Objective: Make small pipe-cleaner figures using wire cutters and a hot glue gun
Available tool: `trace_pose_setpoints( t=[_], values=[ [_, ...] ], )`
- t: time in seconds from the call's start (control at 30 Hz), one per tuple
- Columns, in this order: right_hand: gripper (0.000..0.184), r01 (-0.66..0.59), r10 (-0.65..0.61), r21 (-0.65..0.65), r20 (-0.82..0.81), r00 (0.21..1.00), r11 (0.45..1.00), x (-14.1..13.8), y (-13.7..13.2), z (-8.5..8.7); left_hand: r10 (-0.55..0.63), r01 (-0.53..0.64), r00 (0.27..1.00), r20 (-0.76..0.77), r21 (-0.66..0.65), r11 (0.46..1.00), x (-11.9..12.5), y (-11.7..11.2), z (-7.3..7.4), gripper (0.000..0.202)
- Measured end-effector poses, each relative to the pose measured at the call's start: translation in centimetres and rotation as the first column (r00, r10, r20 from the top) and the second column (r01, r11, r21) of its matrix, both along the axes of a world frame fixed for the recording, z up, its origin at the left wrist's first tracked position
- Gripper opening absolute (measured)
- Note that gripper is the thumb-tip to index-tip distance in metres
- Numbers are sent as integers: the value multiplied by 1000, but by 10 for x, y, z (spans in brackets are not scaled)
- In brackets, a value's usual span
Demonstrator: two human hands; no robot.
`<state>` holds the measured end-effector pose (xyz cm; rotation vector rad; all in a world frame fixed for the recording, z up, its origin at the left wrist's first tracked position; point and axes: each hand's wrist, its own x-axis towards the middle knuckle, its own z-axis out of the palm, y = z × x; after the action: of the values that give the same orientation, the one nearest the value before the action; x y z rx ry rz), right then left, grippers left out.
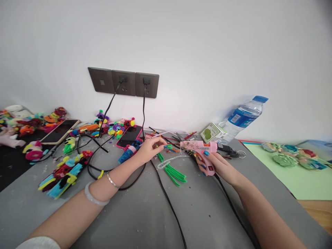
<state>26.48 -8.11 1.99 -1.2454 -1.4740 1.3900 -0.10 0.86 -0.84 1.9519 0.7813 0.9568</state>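
My right hand is closed round the handle of a pink hot glue gun, whose nozzle points left. My left hand pinches a small craft piece of green and orange pipe cleaner right at the nozzle's tip. Below it a bundle of green pipe cleaners and a string of pale beads lie on the grey table. The gun's black cord runs back along my right forearm.
Wall sockets hold two black cables that trail across the table. A red-cased phone, another phone, and several colourful pipe-cleaner figures lie on the left. A water bottle, a green carton, keys and a green mat are on the right.
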Motion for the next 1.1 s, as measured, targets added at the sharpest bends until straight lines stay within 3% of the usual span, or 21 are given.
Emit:
trace_pose_setpoints(
  t=[0.2,1.1],
  values=[
    [54,-36,30,59,99,995,998,1,2,-7,-2,2,1000,3,-5,1000,0,0,-1,16],
    [56,-10,-12,103,202,979,995,-4,1,-12,2,-2,1000,-4,2,1000,0,-1,0,17]
  ],
)
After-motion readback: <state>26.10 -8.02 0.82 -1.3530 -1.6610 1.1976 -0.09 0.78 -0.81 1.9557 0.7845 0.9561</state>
